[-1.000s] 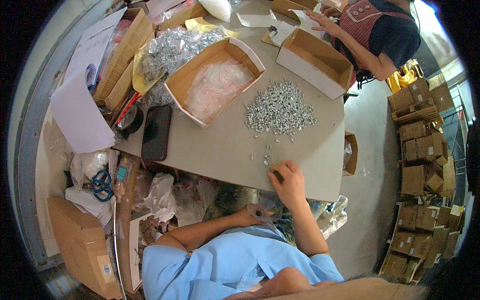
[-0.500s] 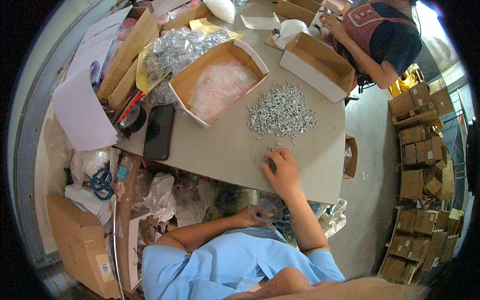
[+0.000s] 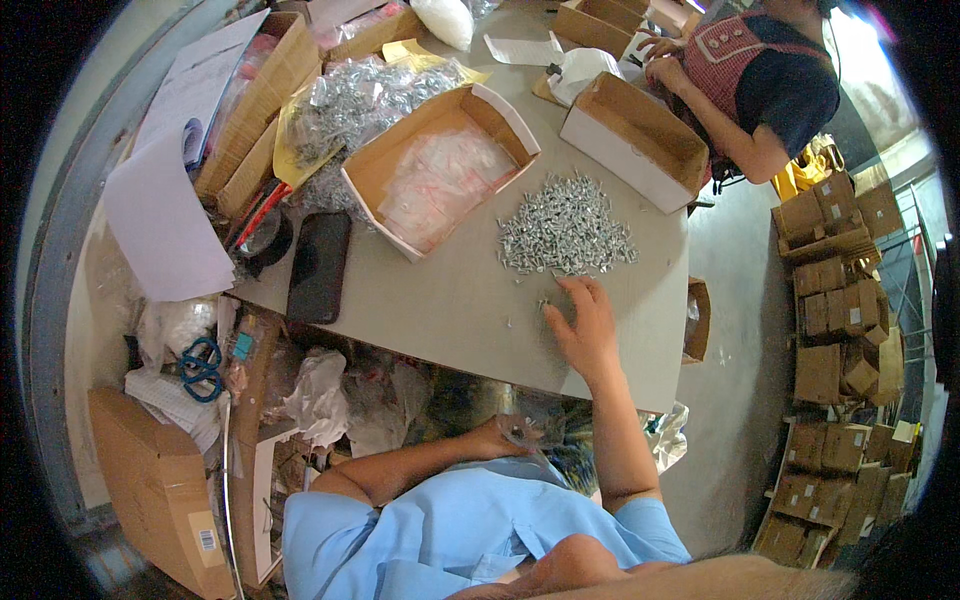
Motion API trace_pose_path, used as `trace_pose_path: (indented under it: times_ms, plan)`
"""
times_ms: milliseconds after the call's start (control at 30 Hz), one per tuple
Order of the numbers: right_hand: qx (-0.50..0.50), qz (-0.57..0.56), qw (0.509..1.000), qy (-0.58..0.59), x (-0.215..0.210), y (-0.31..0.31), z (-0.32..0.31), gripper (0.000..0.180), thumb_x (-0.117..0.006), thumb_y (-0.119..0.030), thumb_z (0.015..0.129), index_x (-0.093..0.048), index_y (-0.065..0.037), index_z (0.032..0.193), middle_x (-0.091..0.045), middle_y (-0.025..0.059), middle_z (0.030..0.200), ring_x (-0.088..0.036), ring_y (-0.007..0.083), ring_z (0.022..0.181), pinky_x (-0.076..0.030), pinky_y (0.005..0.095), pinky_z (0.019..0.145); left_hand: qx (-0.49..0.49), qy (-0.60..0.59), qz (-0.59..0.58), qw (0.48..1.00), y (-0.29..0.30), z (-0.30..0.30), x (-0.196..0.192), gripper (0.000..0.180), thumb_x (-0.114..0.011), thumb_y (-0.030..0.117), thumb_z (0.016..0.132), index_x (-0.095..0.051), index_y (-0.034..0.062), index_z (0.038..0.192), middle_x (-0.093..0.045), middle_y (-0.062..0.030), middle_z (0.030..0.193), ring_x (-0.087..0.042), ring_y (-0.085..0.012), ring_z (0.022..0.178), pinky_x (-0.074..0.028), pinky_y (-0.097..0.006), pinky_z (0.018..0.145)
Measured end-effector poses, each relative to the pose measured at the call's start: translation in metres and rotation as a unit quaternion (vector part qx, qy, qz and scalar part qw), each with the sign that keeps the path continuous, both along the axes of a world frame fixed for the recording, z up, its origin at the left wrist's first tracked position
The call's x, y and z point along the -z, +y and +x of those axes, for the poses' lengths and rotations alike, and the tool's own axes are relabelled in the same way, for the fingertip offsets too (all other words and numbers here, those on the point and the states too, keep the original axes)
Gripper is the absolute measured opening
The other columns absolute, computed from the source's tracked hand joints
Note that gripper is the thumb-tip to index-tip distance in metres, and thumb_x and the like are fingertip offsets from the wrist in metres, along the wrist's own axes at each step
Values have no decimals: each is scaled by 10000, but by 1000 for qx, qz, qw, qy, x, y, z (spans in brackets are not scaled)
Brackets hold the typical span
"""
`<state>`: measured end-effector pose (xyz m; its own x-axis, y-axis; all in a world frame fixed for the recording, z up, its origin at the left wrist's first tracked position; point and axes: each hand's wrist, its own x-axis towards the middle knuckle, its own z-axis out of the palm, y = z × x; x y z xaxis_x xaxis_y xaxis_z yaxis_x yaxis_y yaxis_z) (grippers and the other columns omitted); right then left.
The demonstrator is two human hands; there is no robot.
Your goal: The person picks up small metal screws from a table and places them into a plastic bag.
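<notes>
A heap of small silver screws (image 3: 566,225) lies on the grey table (image 3: 440,300). My right hand (image 3: 588,328) rests at the near edge of the heap, palm down, its thumb apart from the fingers. A few loose screws lie beside the thumb. Below the table's front edge, close to my body, my left hand (image 3: 490,438) grips a clear plastic bag (image 3: 532,430); its fingertips are partly hidden. What the bag holds, I cannot make out.
An open carton (image 3: 365,190) of small clear bags stands left of the heap, with an empty white carton (image 3: 635,150) behind it. A black phone (image 3: 318,268) lies at the left. Across the table a person (image 3: 750,90) works. Stacked boxes (image 3: 840,350) line the right.
My right hand has moved slightly right and away from me, up to the heap's edge, and its fingers have opened. My left hand stays low with the bag.
</notes>
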<state>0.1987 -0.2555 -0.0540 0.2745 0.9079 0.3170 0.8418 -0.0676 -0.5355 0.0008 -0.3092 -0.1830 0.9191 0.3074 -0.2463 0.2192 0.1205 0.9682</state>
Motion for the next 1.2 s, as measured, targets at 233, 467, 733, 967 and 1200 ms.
trace_pose_path:
  times_ms: [233, 467, 733, 967, 1200]
  plan:
    - [-19, -23, 999, 19, 11, 15, -17, 358, -688, -161, 770, -575, -39, 1086, -563, 189, 1075, -543, 365, 993, -449, 420, 852, 10, -40, 16, 999, -7, -3, 31, 416, -767, 327, 757, -665, 33, 1033, -652, -166, 1044, -610, -247, 993, -457, -357, 883]
    - [-24, -36, 999, 11, 7, 14, -19, 290, -687, -188, 771, -604, -49, 1011, -573, 172, 1028, -526, 367, 979, -446, 431, 822, 24, -27, -22, 999, -9, -3, 39, 479, -747, 417, 760, -645, 67, 1071, -628, -138, 1109, -556, -257, 1080, -415, -395, 953]
    - [-84, -84, 993, -6, 1, 4, -56, 184, -677, -164, 775, -631, -45, 907, -589, 156, 962, -547, 365, 949, -455, 434, 797, 30, 15, 15, 999, 0, 0, 7, 402, -763, 323, 768, -637, 10, 987, -651, -134, 1053, -603, -222, 989, -453, -357, 895]
    - [-226, -266, 925, 149, -19, -35, -21, 164, -689, -168, 786, -645, -49, 889, -603, 102, 851, -586, 280, 797, -478, 383, 700, 9, 9, -6, 1000, -8, -2, 21, 374, -756, 327, 774, -644, 34, 978, -663, -106, 969, -610, -196, 935, -477, -342, 835]
    - [90, -24, 996, 7, 2, 11, 40, 198, -678, -168, 787, -614, -42, 926, -595, 167, 909, -586, 343, 806, -477, 424, 712, -10, 35, 57, 998, -7, -1, 11, 392, -763, 327, 759, -661, 59, 1026, -677, -108, 980, -623, -200, 926, -482, -339, 816]
